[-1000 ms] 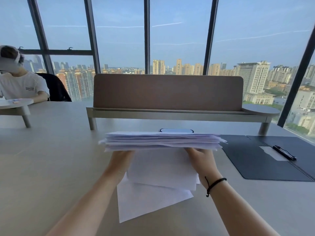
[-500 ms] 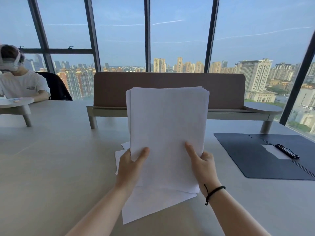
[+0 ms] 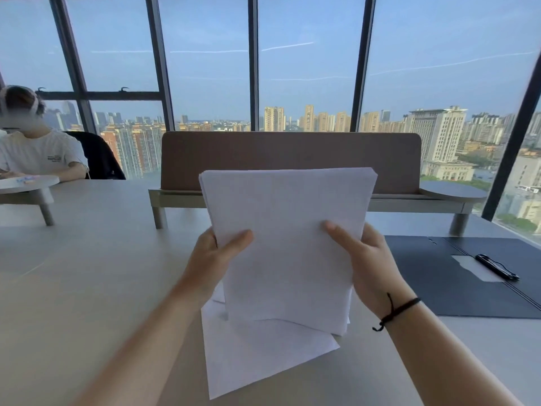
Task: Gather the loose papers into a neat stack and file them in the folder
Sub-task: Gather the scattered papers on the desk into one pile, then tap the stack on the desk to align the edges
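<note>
paper stack (image 3: 288,230): upright above the bench (image 3: 87,288), left hand (image 3: 213,259) and right hand (image 3: 370,265) gripping its side edges. light, floppy, slippery; likely best pinched low at both sides. folder (image 3: 439,282) open at right.

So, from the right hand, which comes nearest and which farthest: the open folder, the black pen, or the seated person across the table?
Judged from the right hand in the head view:
1. Open folder, just to its right on the table.
2. Black pen, farther right, lying on the folder.
3. Seated person, far left across the table.
</note>
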`<state>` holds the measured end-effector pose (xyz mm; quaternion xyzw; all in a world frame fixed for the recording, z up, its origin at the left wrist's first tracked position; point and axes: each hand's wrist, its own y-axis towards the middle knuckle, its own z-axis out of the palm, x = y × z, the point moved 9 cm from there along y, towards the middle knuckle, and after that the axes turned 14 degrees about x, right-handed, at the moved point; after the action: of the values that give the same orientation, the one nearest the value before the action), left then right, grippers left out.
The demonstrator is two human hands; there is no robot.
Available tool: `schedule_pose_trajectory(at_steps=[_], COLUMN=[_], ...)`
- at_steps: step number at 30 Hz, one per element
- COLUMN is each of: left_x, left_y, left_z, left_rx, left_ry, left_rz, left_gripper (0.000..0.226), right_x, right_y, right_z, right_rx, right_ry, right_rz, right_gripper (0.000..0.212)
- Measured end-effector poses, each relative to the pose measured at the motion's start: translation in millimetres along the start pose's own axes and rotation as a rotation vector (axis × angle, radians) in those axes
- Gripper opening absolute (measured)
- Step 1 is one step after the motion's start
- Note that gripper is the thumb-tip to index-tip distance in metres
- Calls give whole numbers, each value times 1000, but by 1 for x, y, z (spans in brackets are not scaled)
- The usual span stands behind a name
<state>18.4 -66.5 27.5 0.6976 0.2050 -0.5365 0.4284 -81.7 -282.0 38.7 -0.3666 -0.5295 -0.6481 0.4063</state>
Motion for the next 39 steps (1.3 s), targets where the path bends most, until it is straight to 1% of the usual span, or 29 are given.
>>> schedule_pose_trajectory(at_steps=[2,4,6,8,10,12,14,16,19,21,23,24,25,27,28,30,31,32,33,35,36,37,39], left_x=[-30,-56,-68,-65,-57,-56,-62,-66,-51,-26,8,25,37,59,67,92,103,114,124,140,145,151,162], left_y=[10,17,20,20,16,12,10,10,10,6,-1,-3,-4,-1,1,0,-3,-5,-8,-11,-13,-11,-7], left_z=[2,3,2,2,3,4,5,6,7,9,7,5,1,-17,-29,-53,-62,-69,-74,-73,-69,-69,-70], left_rx=[40,85,125,159,197,246,302,338,323,315,276,231,167,-17,-113,-263,-318,-345,-358,-294,-283,-292,-346], left_ry=[19,60,50,1,-111,-254,-314,-299,-223,-204,-197,-181,-152,-94,-100,-236,-322,-384,-410,-461,-529,-585,-737], left_rz=[58,103,123,98,66,62,76,63,-30,-89,-148,-178,-187,-202,-221,-288,-321,-352,-384,-436,-455,-457,-404], left_gripper=[22,17,17,20,20,32,36,41,31,27,30,32,27,17,18,23,29,36,38,29,26,23,31], right_x=[26,46,60,67,67,65,63,62,60,59,50,43,34,11,-3,-37,-54,-71,-88,-118,-127,-135,-146], right_y=[9,16,18,18,18,16,15,16,20,20,18,17,14,9,5,-4,-8,-13,-17,-18,-17,-14,-7], right_z=[9,15,20,27,35,40,44,46,42,38,31,27,23,8,-5,-40,-57,-73,-87,-102,-107,-110,-108], right_rx=[62,120,179,250,320,364,376,391,360,315,269,250,237,192,131,-34,-108,-168,-193,-137,-106,-80,-13], right_ry=[26,50,70,87,110,120,120,130,153,173,164,135,90,34,53,42,-53,-204,-390,-811,-1007,-1156,-1317], right_rz=[-44,-81,-102,-95,-70,-56,-56,-58,-52,-59,-48,-34,-16,38,78,171,235,323,422,622,683,715,749], right_gripper=[25,27,26,33,41,43,40,34,26,26,35,40,42,52,60,69,68,69,74,88,94,100,108])
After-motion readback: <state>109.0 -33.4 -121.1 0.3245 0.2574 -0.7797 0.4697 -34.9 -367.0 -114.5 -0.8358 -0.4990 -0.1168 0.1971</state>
